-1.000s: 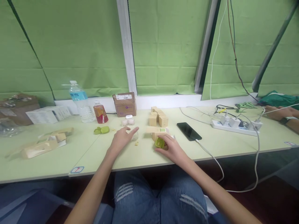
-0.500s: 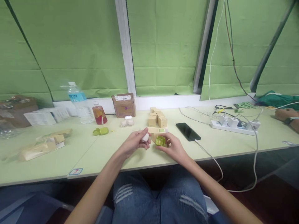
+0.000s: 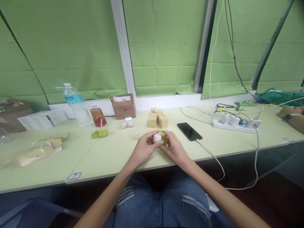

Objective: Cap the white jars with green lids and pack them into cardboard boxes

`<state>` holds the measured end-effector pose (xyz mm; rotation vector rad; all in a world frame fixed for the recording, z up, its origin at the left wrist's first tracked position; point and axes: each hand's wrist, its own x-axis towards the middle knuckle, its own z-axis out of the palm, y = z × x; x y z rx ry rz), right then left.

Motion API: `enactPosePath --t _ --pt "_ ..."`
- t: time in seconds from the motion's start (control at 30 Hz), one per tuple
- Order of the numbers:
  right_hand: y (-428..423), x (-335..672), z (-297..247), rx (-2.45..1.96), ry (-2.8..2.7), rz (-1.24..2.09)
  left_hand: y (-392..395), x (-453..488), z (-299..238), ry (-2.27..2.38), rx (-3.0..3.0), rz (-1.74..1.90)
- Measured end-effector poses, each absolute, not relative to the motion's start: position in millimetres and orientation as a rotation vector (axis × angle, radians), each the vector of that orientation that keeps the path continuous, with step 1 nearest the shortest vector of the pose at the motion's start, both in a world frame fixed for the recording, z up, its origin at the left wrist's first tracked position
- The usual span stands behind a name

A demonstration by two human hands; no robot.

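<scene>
My left hand (image 3: pixel 144 148) is closed around a small white rounded earbud case (image 3: pixel 157 138), gripping it with thumb and fingers. Curved around a green case cover (image 3: pixel 164 141), my right hand (image 3: pixel 175 146) holds it right beside the white case. The two pieces meet or overlap; my fingers hide whether one is inside the other. Behind the hands, a flat cardboard piece (image 3: pixel 153 130) is partly covered. Another green cover (image 3: pixel 99 133) lies opened out to the left. Further back sits a pale pinkish earbud case cover (image 3: pixel 127 124) with a white case behind it.
Small cardboard boxes (image 3: pixel 158 118) cluster behind the hands. A black phone (image 3: pixel 189 131) with a cable lies to the right, near a power strip (image 3: pixel 235 126). Bottles (image 3: pixel 98 115), a brown carton (image 3: pixel 123 107) and opened packaging (image 3: pixel 42 148) stand left. Another person's arm (image 3: pixel 293 117) rests far right.
My left hand has moved right, bringing the white case against the green cover in my right hand. A small clear plastic piece on the table has come into view. The view has shifted slightly.
</scene>
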<state>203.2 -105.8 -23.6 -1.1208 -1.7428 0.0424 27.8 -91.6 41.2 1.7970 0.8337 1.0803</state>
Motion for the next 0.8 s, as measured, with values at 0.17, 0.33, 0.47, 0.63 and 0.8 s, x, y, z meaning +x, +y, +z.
enactPosePath --t 0.17,0.33,0.47,0.63,0.8 --pt "-110.2 200.5 -20.3 -1.131 -1.761 0.004 -97.0 40.7 29.5 0.979 1.906 1.251" --pt "-110.7 200.7 -18.3 -1.090 -1.762 -0.069 -95.8 43.3 23.1 0.998 1.902 1.275" --pt "-108.8 201.9 -21.2 -1.064 -1.746 -0.092 -96.4 43.4 23.6 1.039 1.921 1.235" --pt "-108.8 203.2 -22.2 -1.013 -1.762 -0.081 -98.3 47.6 20.3 1.014 1.926 1.285" --pt "-109.1 204.2 -21.0 -0.992 -1.736 -0.095 -101.2 52.3 15.5 1.000 2.008 1.393"
